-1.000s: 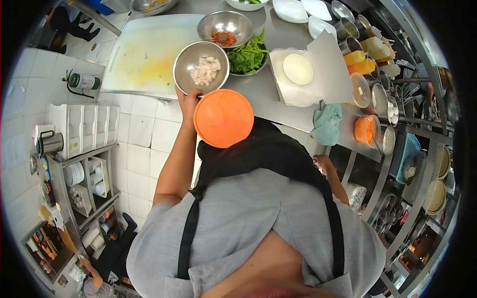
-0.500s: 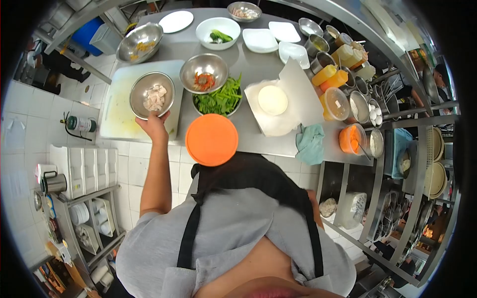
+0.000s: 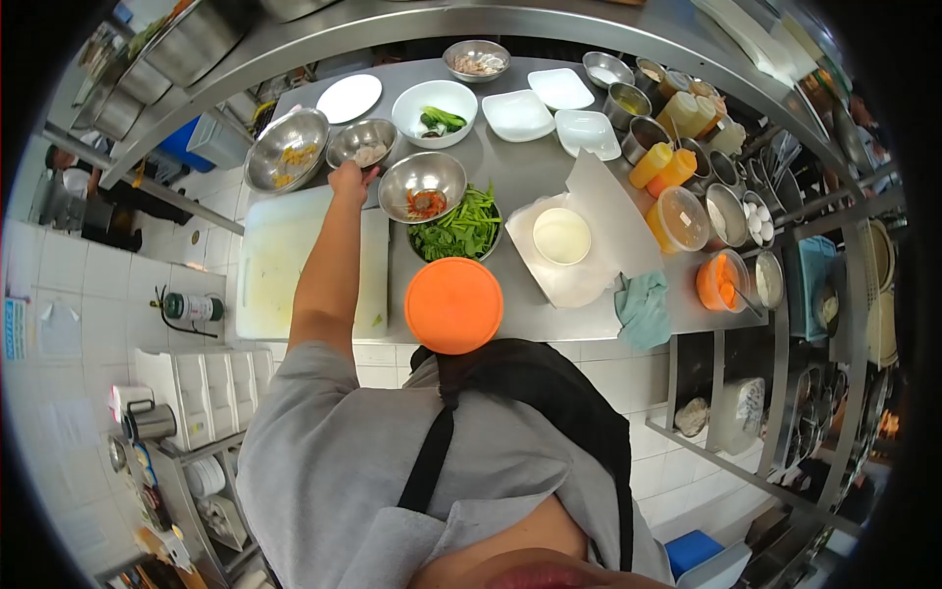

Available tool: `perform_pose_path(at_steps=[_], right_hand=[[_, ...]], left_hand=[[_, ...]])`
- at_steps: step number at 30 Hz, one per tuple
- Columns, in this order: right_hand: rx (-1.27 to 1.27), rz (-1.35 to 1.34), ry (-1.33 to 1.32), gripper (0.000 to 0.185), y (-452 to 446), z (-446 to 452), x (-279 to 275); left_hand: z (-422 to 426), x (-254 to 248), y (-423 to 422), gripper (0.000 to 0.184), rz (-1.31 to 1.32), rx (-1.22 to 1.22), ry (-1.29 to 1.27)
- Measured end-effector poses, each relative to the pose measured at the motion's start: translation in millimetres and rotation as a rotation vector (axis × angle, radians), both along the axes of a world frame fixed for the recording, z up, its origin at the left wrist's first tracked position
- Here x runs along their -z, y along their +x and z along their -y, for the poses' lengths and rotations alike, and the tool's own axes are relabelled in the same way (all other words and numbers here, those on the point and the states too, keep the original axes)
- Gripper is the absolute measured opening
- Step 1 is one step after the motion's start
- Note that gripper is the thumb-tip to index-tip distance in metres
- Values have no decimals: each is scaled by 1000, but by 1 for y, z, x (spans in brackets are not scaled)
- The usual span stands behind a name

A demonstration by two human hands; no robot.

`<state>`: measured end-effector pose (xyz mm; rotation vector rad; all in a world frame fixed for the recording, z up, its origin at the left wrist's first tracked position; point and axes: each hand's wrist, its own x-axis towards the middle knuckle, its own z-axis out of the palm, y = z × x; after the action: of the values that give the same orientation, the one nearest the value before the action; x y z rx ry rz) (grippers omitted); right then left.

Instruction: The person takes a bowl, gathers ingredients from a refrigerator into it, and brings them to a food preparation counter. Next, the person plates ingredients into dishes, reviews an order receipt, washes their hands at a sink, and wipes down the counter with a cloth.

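Head view: the left hand gripped the meat bowl, apparently positioning it, which called for a level, gentle release; the unseen right hand's state couldn't be told.

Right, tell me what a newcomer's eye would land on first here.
Probably the round orange disc low in the middle, at the near edge of the metal counter, the boldest patch of colour. Next, the left hand, stretched past the white cutting board and gripping a steel bowl of pale pieces. Then perhaps the leafy greens just beyond the disc.
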<state>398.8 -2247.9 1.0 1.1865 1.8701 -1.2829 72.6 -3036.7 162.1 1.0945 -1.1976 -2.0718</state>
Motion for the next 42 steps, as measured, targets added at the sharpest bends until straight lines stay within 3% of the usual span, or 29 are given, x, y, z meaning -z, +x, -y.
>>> perform_pose_path(at_steps=[3,5,6,8,9,11,12,13,15,17,20,22,24,26,28,33,34,37,42], right_hand=[[43,4,-33,19,21,3,13],[60,1,-57,18,35,2,23],[69,-1,-73,18,44,1,29],[94,-14,-116,17,68,-3,46],[110,-32,-147,17,81,-8,56],[159,-55,-207,17,97,5,41],[117,-55,-56,18,92,14,9],[92,-2,-52,19,101,8,13],[202,80,-101,18,103,9,-12],[193,68,9,23,92,27,-62],[237,52,-65,23,95,20,-79],[245,53,-16,22,98,22,-82],[200,74,-2,24,103,20,-81],[160,27,-27,21,107,16,-75],[211,59,-60,20,108,11,-68],[206,55,-50,22,105,3,-65],[219,49,-45,22,105,3,-65],[207,37,-38,22,104,2,-66],[187,46,-31,22,108,5,-64]], left_hand=[[10,20,-7,28,-13,-93,17],[31,45,-2,44,-62,38,43],[21,29,5,44,-50,55,43],[-21,-18,35,66,121,-108,-86],[-8,-3,50,79,97,50,-131],[-31,-23,83,62,7,163,-353],[-48,-38,101,45,-74,234,-471],[-90,-80,118,36,-90,272,-663],[-143,-110,160,42,-200,472,-1196],[-186,-121,190,44,-427,775,-1555],[-200,-122,214,43,-398,958,-1659],[-159,-99,196,40,-258,662,-1708],[-116,-96,161,43,-36,502,-1511],[-77,-74,127,48,50,534,-1480],[-59,-55,99,53,72,553,-1851],[-72,-34,60,40,335,611,-2039],[-67,-31,54,27,303,601,-2081],[-72,-40,62,18,233,595,-2043],[-105,-84,104,14,14,530,-1973]])
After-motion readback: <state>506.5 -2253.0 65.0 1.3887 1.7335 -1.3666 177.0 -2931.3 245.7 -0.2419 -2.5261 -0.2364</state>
